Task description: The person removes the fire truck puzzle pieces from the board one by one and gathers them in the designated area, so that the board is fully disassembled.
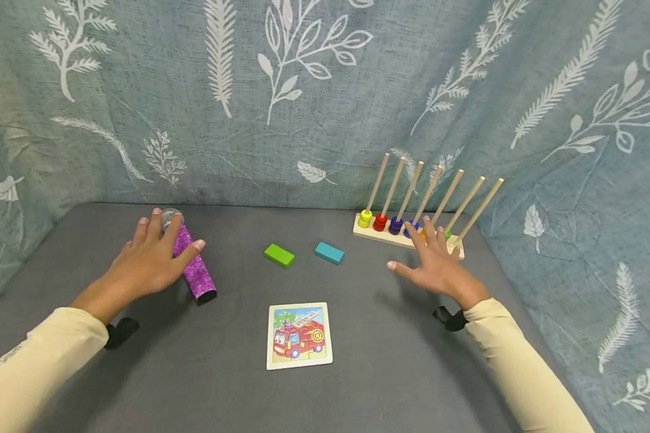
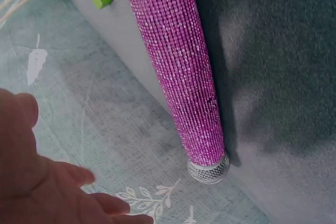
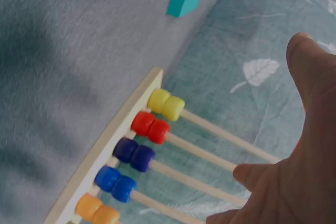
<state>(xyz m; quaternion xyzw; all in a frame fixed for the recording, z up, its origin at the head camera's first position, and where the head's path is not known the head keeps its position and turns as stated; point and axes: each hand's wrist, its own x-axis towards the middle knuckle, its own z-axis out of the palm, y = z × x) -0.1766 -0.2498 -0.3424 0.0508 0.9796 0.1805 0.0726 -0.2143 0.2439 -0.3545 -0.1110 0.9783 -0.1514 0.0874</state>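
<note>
My left hand (image 1: 150, 258) hovers with spread fingers over a glittery purple microphone (image 1: 197, 270) lying on the table. In the left wrist view the microphone (image 2: 176, 72) shows its whole sparkly handle and mesh head, apart from the fingers. My right hand (image 1: 436, 264), fingers also spread and holding nothing, hangs in front of a wooden bead rack (image 1: 379, 239) with upright pegs. Yellow, red, purple, blue and orange beads sit low on the pegs in the right wrist view, where the rack's base (image 3: 105, 145) is apart from the hand. In the head view the fingers hide some beads.
A green block (image 1: 279, 255) and a teal block (image 1: 329, 252) lie mid-table. Nearer me is a framed fire-truck puzzle (image 1: 300, 335). A leaf-patterned cloth (image 1: 238, 144) hangs behind the grey table (image 1: 222, 385) and down its right side.
</note>
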